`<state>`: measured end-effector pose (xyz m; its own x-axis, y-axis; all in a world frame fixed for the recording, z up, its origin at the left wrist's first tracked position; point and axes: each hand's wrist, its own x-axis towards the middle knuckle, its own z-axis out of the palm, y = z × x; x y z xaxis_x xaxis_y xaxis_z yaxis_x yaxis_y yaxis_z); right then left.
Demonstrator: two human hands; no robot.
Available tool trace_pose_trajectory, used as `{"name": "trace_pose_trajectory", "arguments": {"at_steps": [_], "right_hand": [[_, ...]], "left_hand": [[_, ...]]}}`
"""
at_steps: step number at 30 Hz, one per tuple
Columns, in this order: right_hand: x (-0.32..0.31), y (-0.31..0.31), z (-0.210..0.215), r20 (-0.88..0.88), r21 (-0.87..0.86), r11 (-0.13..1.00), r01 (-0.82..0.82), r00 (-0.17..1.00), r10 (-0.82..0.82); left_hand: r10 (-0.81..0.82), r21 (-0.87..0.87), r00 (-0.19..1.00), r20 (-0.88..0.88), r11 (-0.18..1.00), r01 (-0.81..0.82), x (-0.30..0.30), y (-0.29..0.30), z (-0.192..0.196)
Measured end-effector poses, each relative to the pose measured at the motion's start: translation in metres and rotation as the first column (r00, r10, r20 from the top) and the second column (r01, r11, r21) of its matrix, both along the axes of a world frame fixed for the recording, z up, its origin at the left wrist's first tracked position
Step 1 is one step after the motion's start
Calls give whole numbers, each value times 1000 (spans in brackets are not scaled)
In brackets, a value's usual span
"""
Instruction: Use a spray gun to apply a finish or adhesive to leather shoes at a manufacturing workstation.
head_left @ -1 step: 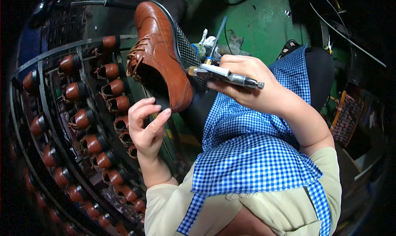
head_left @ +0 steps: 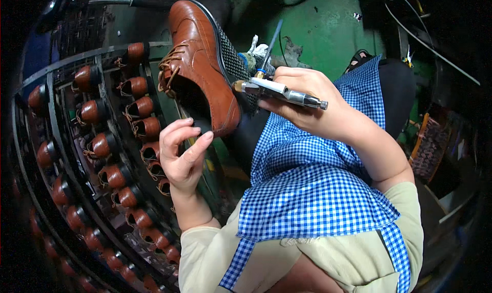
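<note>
A brown leather lace-up shoe (head_left: 200, 56) hangs in the air, toe up and away from me, with its textured dark sole to the right. My left hand (head_left: 180, 150) is at the back of its collar, thumb and fingertips curled together on the heel edge; a dark bit shows between fingertips and shoe. My right hand (head_left: 307, 96) is wrapped round a small metal spray gun (head_left: 279, 92) with a brass nozzle and a blue hose fitting. The nozzle points left, close beside the shoe's heel side. No spray can be made out.
On the left stands a metal rack (head_left: 50, 88) with several rows of similar brown shoes (head_left: 102, 145). Beyond my hands lies a green floor (head_left: 333, 26) with a crumpled rag (head_left: 296, 51). A blue checked apron (head_left: 312, 190) covers my lap. A pale hose or rod (head_left: 430, 46) runs at the right.
The shoe has shifted very slightly up and to the right at its toe. Both hands stay almost where they were, the spray gun at the same spot.
</note>
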<state>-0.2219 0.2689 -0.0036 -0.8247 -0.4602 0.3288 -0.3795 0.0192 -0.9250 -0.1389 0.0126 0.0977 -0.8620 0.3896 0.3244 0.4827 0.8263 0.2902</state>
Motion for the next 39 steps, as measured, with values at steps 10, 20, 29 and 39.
{"name": "trace_pose_trajectory", "arguments": {"at_steps": [10, 20, 29, 39], "right_hand": [[11, 5, -3, 15, 0, 1000, -22, 1000, 22], [30, 13, -6, 54, -31, 999, -15, 998, 16], [40, 17, -10, 20, -19, 999, 44, 999, -43], [43, 27, -8, 3, -36, 995, 93, 996, -93]], "left_hand": [[-5, -22, 1000, 9, 1000, 5, -7, 2, 3], [-33, -81, 999, -5, 996, 33, -14, 10, 7], [-51, -132, 999, -12, 990, 49, -23, 21, 13], [-109, -252, 992, 56, 960, 120, -42, 42, 31]]}}
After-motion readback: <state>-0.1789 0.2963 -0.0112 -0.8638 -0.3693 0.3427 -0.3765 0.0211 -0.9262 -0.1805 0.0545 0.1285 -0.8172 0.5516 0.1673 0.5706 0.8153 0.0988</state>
